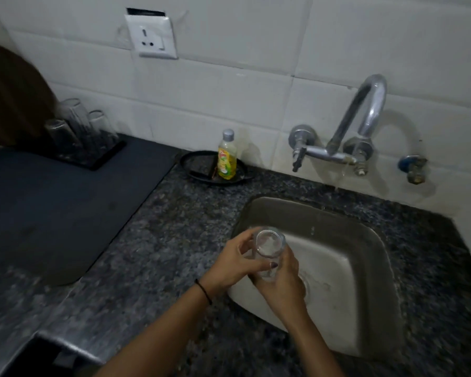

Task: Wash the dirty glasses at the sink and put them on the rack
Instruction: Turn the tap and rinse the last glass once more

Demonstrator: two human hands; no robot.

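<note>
Glass (268, 253) is held upright over the left part of the steel sink (370, 257), clasped on both sides: the left hand (237, 263) is wrapped round its left wall, and the right hand (284, 278) is closed round its right wall and base. Open basin is left to the right of the hands. Water is seen falling from the wall tap (365, 118) toward the basin's rear edge. Speckled granite counter (158, 240) surrounds the sink. Upturned glasses (76, 123) are stood on a dark rack (104, 156) at far left, well apart. A soap bottle (227, 156) is stood against the tiled wall.
</note>
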